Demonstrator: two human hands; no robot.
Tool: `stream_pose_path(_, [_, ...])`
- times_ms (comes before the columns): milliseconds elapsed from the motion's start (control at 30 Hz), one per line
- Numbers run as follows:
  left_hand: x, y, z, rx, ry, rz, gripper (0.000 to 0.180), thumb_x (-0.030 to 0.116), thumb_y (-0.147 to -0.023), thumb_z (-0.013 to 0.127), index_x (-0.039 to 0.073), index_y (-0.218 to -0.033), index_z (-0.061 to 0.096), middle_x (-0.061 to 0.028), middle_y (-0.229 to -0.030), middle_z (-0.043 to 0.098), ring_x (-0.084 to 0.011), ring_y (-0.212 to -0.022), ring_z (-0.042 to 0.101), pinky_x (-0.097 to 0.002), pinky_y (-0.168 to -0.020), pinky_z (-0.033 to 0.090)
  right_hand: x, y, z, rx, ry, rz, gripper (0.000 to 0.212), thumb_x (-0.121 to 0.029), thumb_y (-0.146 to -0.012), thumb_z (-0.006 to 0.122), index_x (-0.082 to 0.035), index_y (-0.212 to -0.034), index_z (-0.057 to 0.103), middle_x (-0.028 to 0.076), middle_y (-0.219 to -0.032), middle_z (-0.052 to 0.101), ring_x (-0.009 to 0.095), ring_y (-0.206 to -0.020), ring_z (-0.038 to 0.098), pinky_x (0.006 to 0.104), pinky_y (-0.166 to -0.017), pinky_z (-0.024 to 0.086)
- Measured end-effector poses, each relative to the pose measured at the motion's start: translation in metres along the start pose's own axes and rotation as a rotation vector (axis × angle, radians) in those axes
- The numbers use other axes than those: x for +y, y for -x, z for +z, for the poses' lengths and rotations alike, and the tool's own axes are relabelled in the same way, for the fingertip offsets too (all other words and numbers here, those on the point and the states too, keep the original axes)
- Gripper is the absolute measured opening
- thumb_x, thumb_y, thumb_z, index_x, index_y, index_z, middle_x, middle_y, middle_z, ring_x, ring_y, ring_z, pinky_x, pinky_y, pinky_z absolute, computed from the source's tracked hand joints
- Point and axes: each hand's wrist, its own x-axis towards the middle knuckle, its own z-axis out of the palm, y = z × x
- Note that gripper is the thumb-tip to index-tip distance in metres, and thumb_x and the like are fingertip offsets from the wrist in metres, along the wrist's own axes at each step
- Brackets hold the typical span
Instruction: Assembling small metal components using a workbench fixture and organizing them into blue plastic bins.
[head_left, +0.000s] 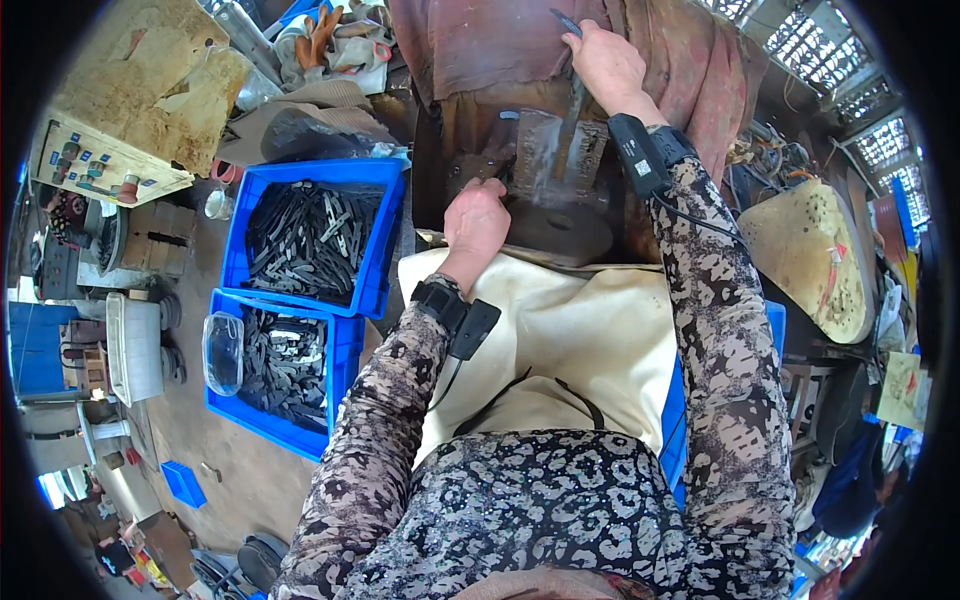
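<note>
My left hand (475, 222) rests closed at the edge of a dark metal press (545, 165), its fingers curled on a small dark part that I can barely make out. Farther up, my right hand (605, 62) grips the press's long metal lever (572, 110). A round dark metal disc (560, 232) lies at the press's base, just right of my left hand. Both wrists carry black bands with small black devices. A cream apron (570, 330) covers my lap below the press.
Two blue plastic crates (235, 260) (345, 350) full of dark flat metal pieces stand at my left, the nearer one holding a clear plastic scoop (223, 350). A brown cloth (480, 45) hangs behind the press. A perforated yellowish seat (810, 255) is at right; clutter surrounds.
</note>
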Motion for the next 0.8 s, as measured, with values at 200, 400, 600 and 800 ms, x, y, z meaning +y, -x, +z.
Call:
stream_pose_path(200, [-0.001,0.0,0.0,-0.005,-0.002,0.005,0.018,0.004,-0.076,0.054,0.011,-0.085,0.068,-0.013,-0.087,0.063,-0.0324,-0.083,0.063,-0.041,-0.072,0.051,-0.002,0.001,-0.001,-0.015,0.006,0.013,0.035,-0.041,-0.094,0.049,-0.008,-0.102,0.059,0.016,-0.089,0.067,0.037,-0.086,0.064,0.0497,-0.072,0.05])
stream_pose_path(400, [-0.001,-0.001,0.0,-0.026,-0.009,-0.011,0.018,0.005,-0.076,0.054,0.011,-0.086,0.068,-0.0129,-0.087,0.063,-0.0325,-0.084,0.063,-0.041,-0.073,0.051,-0.003,0.001,0.0,-0.001,0.01,0.009,0.034,-0.04,-0.094,0.049,-0.009,-0.102,0.059,0.016,-0.089,0.067,0.037,-0.086,0.064,0.0497,-0.072,0.051])
stream_pose_path(600, [-0.002,0.0,-0.001,-0.026,-0.015,-0.017,0.019,0.005,-0.077,0.053,0.012,-0.087,0.068,-0.0132,-0.088,0.063,-0.0325,-0.085,0.063,-0.0412,-0.073,0.051,-0.004,0.0,-0.001,0.001,0.006,0.009,0.034,-0.04,-0.094,0.05,-0.009,-0.102,0.059,0.016,-0.088,0.067,0.037,-0.086,0.064,0.0497,-0.072,0.051])
stream_pose_path(800, [-0.004,0.001,0.004,-0.038,0.016,-0.013,0.02,0.007,-0.082,0.051,0.012,-0.091,0.068,-0.0122,-0.093,0.063,-0.0322,-0.092,0.061,-0.041,-0.081,0.049,-0.001,0.005,-0.006,0.02,-0.036,0.042,0.032,-0.039,-0.093,0.051,-0.009,-0.1,0.061,0.017,-0.088,0.067,0.038,-0.086,0.064,0.0497,-0.072,0.05])
